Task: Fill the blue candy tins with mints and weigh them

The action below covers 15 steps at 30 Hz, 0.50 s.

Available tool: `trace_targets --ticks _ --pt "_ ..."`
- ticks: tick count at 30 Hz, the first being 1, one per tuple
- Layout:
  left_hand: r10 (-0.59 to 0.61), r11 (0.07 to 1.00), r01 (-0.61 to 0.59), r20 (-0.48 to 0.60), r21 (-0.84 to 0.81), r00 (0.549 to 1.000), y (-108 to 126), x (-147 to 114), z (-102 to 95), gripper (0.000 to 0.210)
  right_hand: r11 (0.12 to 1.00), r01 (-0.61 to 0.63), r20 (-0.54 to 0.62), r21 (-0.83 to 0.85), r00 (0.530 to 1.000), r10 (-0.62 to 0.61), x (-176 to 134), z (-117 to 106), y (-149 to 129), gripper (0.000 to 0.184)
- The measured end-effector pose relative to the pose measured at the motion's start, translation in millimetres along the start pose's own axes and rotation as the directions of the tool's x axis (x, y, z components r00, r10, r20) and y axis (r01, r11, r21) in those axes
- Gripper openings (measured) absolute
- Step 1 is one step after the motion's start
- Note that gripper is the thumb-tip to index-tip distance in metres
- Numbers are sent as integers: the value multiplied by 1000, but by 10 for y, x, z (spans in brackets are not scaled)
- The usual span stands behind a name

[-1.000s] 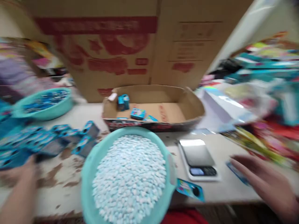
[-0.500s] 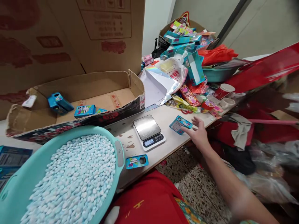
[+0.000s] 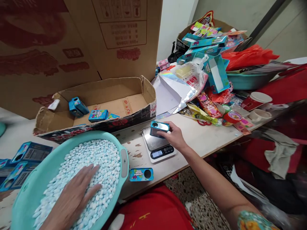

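Note:
My left hand (image 3: 78, 191) lies in the turquoise basin (image 3: 26, 195), its fingers stretched over the pale blue and white candies (image 3: 105, 163). Between the fingers and thumb of my right hand (image 3: 174, 134) is a small blue candy tin (image 3: 158, 128), a round hole showing in its top. That tin is over the metal plate of the white digital scale (image 3: 163, 155); whether it touches the plate I cannot tell. In front of the scale, beside the basin, rests another blue tin (image 3: 141, 174) with a dark round hole.
Behind the basin stands a low cardboard box (image 3: 129, 105) with a few blue tins inside. More blue tins (image 3: 31, 151) lie at the left. Wrapped sweets (image 3: 209, 105), a red cup (image 3: 256, 99) and opened blue cartons (image 3: 217, 73) crowd the table's right side.
My right hand has picked up the blue tin from the table and carried it left, over the scale. My left hand has come into view on the candies. The camera view has shifted.

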<state>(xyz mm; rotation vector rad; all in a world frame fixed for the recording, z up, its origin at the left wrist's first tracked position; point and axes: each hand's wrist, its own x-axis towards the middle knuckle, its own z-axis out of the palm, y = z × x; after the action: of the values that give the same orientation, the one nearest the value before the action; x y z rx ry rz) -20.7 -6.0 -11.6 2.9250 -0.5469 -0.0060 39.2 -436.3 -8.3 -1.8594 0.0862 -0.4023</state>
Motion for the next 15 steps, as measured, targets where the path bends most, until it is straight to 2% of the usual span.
trace_targets --ticks 3,5,7,10,13,15 --pt "28 1000 -28 35 -4 999 28 32 50 54 999 20 57 37 998 -22 38 -4 88 52" --pt "30 1000 -30 21 -2 999 15 26 50 54 997 37 26 64 999 -39 11 -90 150 60" --pt "27 999 -28 23 31 999 12 19 42 54 995 17 -89 103 996 -8 -56 -193 220 54" --pt "-12 993 7 37 119 999 50 30 32 54 990 -60 -293 128 951 96 -230 -324 332 42" --pt "32 989 -44 81 143 996 99 45 31 44 988 -117 -388 105 910 149 -453 -420 419 39" --pt "44 992 -51 70 115 997 107 37 40 37 987 -121 -422 104 893 154 -590 -465 455 36"
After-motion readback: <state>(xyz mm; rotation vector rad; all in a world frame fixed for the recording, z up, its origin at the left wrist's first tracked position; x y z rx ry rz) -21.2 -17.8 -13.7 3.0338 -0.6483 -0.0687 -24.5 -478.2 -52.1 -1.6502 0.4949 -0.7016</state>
